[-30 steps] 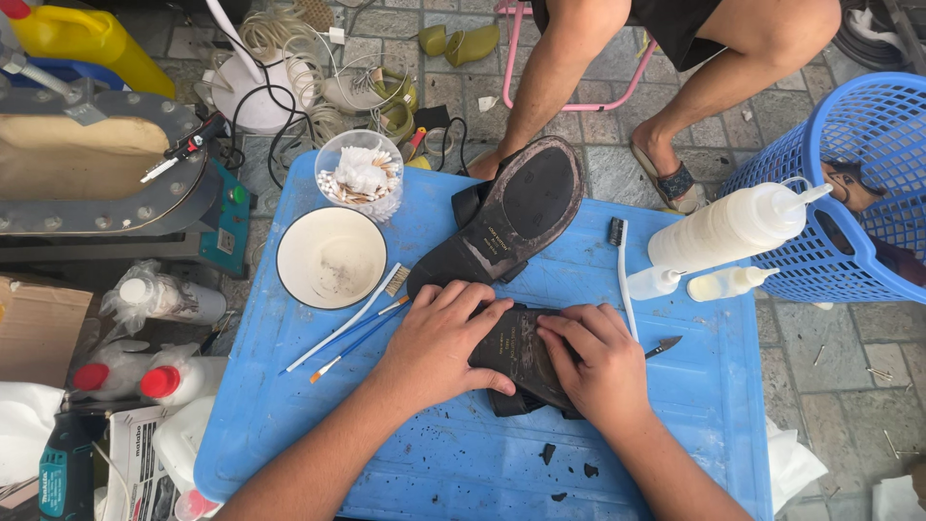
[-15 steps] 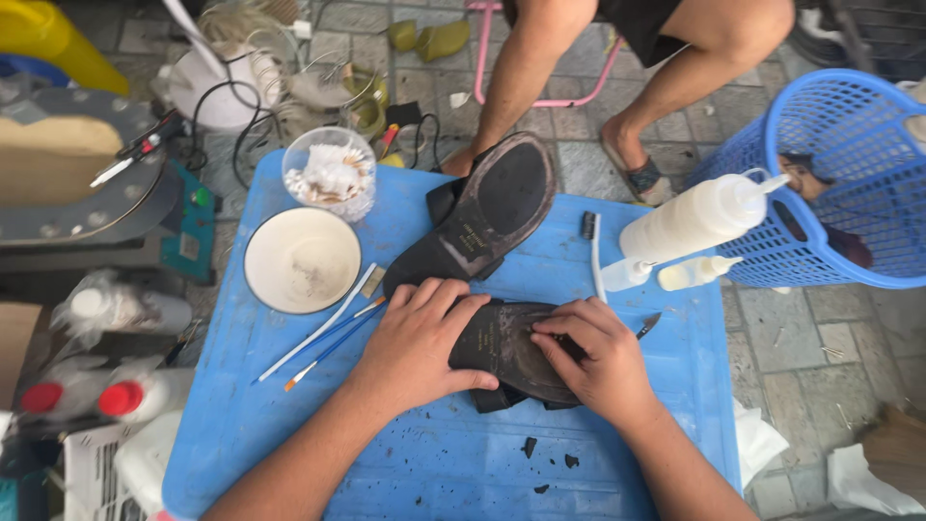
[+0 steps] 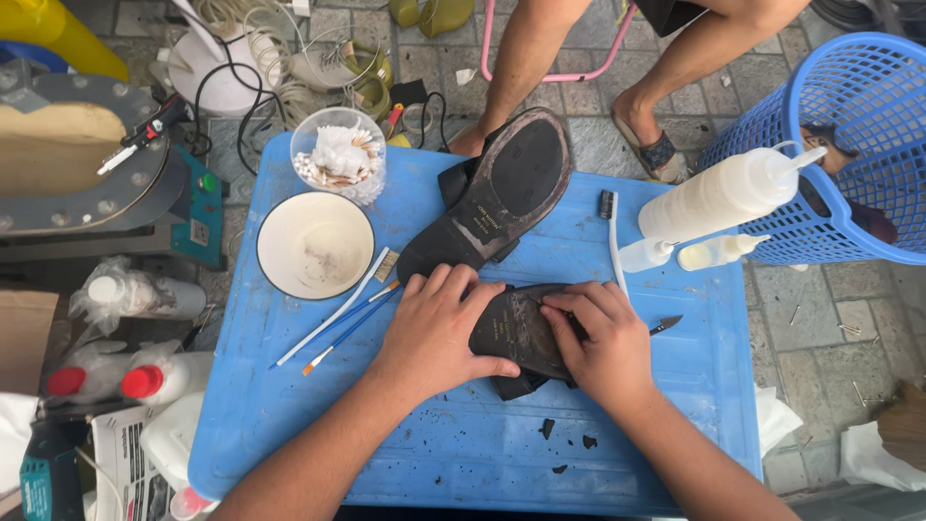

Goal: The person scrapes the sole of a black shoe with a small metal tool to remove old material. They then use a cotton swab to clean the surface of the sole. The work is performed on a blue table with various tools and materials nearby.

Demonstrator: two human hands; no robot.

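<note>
Lying sole-up under both hands, a dark shoe (image 3: 516,333) sits near the middle of the blue plastic table (image 3: 463,453). Its worn black sole shows a patch of pale stamped lettering and dull grey scuffing. The left hand (image 3: 434,333) spreads flat over the shoe's near end, fingers pressing on it and thumb hooked along its edge. The right hand (image 3: 603,342) grips the other end, fingers curled on the sole around a thin dark tool (image 3: 666,324) whose pointed tip sticks out past the knuckles. Small black scraps (image 3: 564,444) lie on the table just in front of the shoe.

Just beyond, a second shoe (image 3: 497,198) rests sole-up and tilted, also carrying a light stamp. Beside it lies a toothbrush (image 3: 611,236). To the right, a large white squeeze bottle (image 3: 723,193) lies on its side with two small ones (image 3: 690,253) under it, all unlabelled, touching a blue mesh basket (image 3: 849,145). To the left stand a white bowl (image 3: 314,244), a clear cup of cotton swabs (image 3: 338,154) and thin brushes (image 3: 338,318). Red-capped bottles (image 3: 106,378) lie off the table's left edge.
</note>
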